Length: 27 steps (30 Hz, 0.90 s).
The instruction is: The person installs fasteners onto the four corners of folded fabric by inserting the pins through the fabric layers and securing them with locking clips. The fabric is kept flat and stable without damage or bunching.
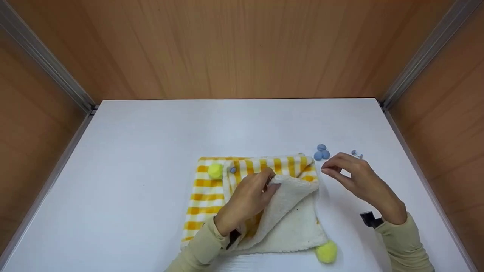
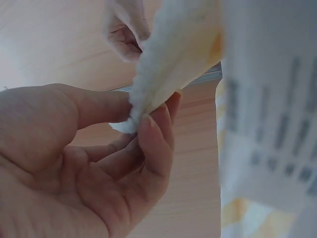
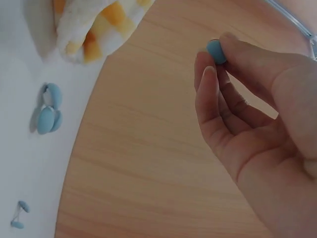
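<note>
In the head view, the left hand [image 1: 247,198] bends over the checked cloth [image 1: 206,196] on the table [image 1: 132,170], the right hand [image 1: 359,181] beside it. The left wrist view shows the left pinching the cloth's fleecy edge [image 2: 148,74]; the right wrist view, the right pinching a blue button [image 3: 216,51].

The cloth [image 1: 204,202] lies on the tabletop [image 1: 113,181], one pompom [image 1: 215,171] on its far left part, another [image 1: 326,252] at its near right corner. The left hand [image 1: 247,197] is over the cloth, the right hand [image 1: 359,180] beyond its right edge. Behind the right hand lie buttons [image 1: 318,155], pins [image 1: 354,152] to their right.
</note>
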Motion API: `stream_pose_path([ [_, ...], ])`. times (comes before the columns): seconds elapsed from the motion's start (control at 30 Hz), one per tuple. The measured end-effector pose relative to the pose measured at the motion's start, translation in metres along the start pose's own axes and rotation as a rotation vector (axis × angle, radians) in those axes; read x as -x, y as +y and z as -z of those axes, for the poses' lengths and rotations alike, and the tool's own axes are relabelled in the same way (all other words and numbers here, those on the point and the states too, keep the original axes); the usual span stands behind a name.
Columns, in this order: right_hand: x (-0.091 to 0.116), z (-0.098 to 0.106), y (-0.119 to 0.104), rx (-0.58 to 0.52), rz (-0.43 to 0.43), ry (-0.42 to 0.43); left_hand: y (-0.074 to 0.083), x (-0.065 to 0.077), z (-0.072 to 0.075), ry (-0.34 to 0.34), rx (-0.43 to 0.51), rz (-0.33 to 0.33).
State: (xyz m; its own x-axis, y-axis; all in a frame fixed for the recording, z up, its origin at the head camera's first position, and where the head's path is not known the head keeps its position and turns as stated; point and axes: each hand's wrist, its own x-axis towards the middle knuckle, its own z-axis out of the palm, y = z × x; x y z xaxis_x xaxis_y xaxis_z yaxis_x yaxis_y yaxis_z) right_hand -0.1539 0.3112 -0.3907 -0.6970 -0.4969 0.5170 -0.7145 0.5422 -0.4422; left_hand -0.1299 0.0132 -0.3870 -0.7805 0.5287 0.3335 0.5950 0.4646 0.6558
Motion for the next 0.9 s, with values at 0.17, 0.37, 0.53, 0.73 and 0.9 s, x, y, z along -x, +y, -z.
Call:
stream_pose_path([
  [0.17, -0.004, -0.006, -0.016, -0.072, 0.068, -0.022, 0.0, -0.002, 0.001, -0.032, 0.049, 0.042],
  [0.37, -0.007, -0.016, -0.03, -0.142, 0.145, -0.038, 0.001, -0.003, 0.002, -0.067, 0.11, 0.07],
  [0.53, -0.008, -0.023, -0.039, -0.189, 0.182, -0.057, 0.002, -0.004, 0.002, -0.096, 0.126, 0.084],
  [0.73, -0.009, -0.03, -0.049, -0.238, 0.198, -0.118, 0.005, -0.007, 0.001, -0.122, 0.112, 0.068],
  [0.9, -0.008, -0.034, -0.053, -0.277, 0.199, -0.162, 0.006, -0.006, -0.001, -0.136, 0.112, 0.068],
])
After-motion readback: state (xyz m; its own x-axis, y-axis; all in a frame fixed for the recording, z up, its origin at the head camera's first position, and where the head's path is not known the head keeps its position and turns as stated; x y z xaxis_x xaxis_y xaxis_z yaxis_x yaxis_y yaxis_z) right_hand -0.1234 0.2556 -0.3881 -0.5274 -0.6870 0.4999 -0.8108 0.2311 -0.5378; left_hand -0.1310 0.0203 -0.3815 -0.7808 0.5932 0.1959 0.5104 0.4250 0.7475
